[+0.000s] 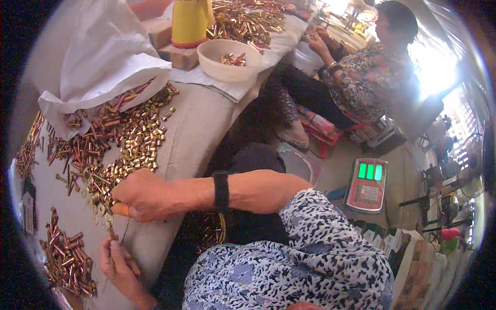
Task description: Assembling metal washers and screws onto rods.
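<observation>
At the near left of the table my left hand (120,263) pinches a coppery bolt (111,235) that points up from its fingertips. Just above it, my right hand (147,194) is closed over the lower end of the parts heap; an orange band covers one finger. Whatever its fingertips hold is hidden. Small flat washers (98,211) lie beside those fingers. Beyond them spread many short brass-coloured nuts or sleeves (142,139), with loose bolts (82,157) to their left. A separate pile of bolts (67,256) lies left of my left hand.
A white sack (103,62) slumps over the heap's far end. Farther off stand a yellow container (190,23) on a block, a pale bowl (219,70) and another fastener pile (245,23). A co-worker (361,88) sits beyond at right; a digital scale (367,188) stands right of my arm.
</observation>
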{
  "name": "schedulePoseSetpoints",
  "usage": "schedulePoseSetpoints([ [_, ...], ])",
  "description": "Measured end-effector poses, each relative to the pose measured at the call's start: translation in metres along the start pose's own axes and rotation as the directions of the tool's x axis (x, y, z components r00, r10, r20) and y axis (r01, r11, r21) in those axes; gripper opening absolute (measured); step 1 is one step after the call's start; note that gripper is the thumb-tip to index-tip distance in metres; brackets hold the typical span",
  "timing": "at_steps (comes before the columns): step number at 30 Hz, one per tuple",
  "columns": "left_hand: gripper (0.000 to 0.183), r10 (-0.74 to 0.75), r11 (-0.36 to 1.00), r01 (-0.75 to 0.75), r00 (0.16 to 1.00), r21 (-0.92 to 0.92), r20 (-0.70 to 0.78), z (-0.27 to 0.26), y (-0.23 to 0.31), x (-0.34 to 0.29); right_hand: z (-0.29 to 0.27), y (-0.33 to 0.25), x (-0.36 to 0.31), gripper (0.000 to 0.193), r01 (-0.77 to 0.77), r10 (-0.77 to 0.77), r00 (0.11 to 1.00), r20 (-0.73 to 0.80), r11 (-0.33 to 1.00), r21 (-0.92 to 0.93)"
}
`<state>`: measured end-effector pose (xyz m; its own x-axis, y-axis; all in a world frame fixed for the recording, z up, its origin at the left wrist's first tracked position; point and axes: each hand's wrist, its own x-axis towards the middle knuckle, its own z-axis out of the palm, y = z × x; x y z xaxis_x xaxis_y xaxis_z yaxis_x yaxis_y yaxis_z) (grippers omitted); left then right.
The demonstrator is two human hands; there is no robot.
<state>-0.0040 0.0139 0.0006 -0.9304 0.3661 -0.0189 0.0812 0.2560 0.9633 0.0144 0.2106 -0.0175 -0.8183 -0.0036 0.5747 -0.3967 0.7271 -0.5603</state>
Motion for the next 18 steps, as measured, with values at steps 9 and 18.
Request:
schedulePoseSetpoints([
  [9,0.028,0.002,1.0,-0.002,0.999,0.001,-0.038,-0.017,-0.028,0.011,0.004,0.004,0.002,0.016,0.117,-0.065,0.965,0.256,0.974,-0.193],
  [18,0.023,-0.132,0.989,0.132,0.991,0.07,0.002,0.005,0.033,-0.016,0.008,0.0,0.001,0.015,0.043,-0.044,0.999,-0.002,0.975,0.217],
])
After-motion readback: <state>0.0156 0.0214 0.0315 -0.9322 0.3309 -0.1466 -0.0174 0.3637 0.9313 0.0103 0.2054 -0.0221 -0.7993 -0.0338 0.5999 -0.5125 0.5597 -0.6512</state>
